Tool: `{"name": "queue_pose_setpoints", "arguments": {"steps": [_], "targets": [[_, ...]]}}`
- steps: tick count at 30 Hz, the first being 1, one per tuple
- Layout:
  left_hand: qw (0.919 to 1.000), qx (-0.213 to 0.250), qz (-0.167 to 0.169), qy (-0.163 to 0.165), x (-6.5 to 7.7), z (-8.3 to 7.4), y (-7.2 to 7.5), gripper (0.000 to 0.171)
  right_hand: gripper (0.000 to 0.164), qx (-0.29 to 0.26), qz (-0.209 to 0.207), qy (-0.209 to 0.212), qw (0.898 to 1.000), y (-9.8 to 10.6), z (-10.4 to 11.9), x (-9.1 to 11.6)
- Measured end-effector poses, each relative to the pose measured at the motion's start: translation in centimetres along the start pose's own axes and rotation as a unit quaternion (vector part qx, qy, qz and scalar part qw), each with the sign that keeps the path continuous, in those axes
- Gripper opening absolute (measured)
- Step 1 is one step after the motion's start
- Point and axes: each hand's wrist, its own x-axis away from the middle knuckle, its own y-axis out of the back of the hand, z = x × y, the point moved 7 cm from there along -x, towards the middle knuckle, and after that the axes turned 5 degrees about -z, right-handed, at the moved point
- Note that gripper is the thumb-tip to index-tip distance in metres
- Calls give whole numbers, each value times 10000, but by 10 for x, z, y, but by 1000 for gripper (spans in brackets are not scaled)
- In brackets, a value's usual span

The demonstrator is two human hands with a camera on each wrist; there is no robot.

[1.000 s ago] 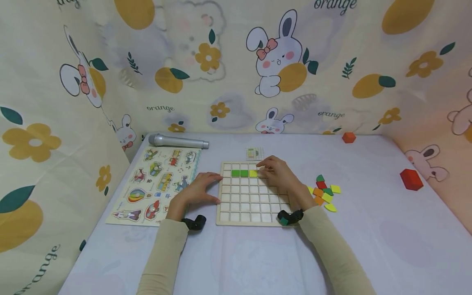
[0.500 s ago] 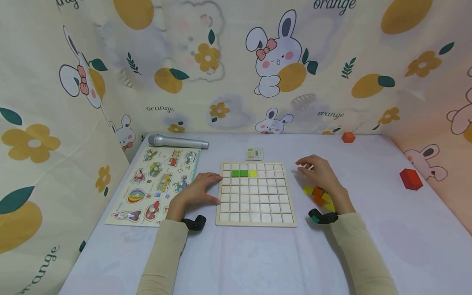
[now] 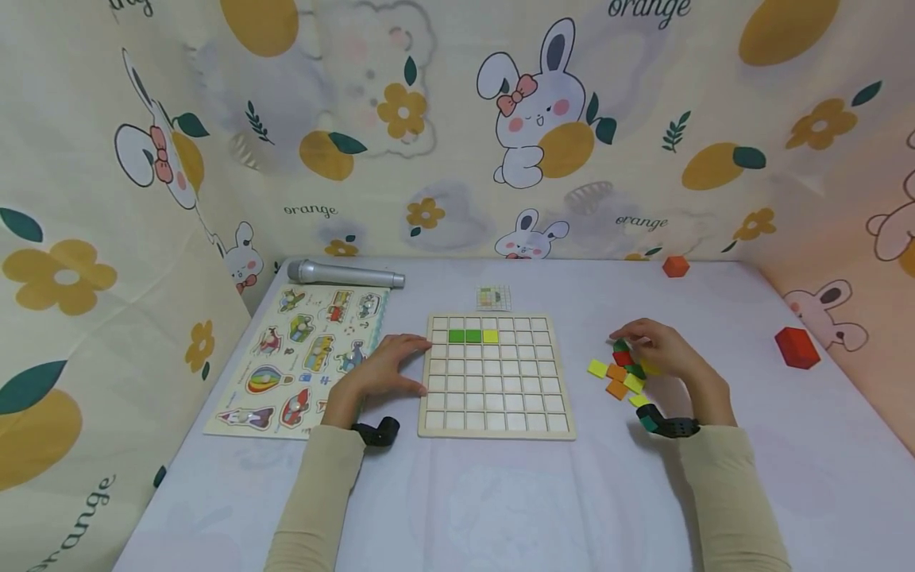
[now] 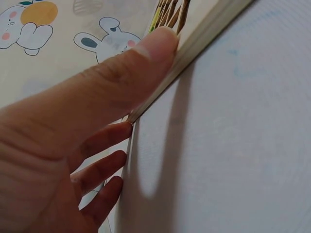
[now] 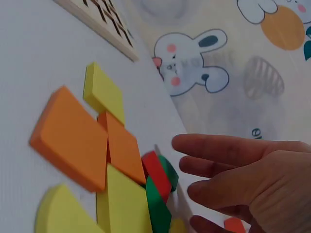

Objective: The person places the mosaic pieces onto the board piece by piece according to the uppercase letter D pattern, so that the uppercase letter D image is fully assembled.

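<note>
A wooden grid board (image 3: 493, 381) lies in the middle of the head view. Two green tiles (image 3: 465, 337) and a yellow tile (image 3: 490, 337) sit side by side in its second row. My left hand (image 3: 389, 367) touches the board's left edge, thumb and fingers spread along it. Just over the right-hand pile is my right hand (image 3: 665, 349), its fingers loosely bent with nothing between them. In the right wrist view, a red piece (image 5: 156, 174) and a green piece (image 5: 157, 206) lie closest to the fingertips; orange pieces (image 5: 73, 138) and yellow pieces (image 5: 104, 88) lie farther off.
A small pattern card (image 3: 493, 298) lies behind the board. To the left are a picture puzzle board (image 3: 286, 357) and a silver microphone (image 3: 346, 275). Two red blocks (image 3: 797, 348) (image 3: 675, 266) stand at the right and back right. Patterned cloth walls enclose the table.
My right hand has moved right, from the board's second row to over the loose pieces. The left hand has stayed at the board's edge.
</note>
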Motion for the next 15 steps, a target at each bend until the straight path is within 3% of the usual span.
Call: {"name": "queue_pose_setpoints", "arguments": {"steps": [4, 15], "targets": [[10000, -11, 3, -2, 0, 1, 0, 79, 35, 14, 140, 39, 9999, -3, -5, 1], [10000, -19, -17, -17, -1, 2, -1, 79, 27, 505, -190, 13, 9985, -4, -11, -4]]}}
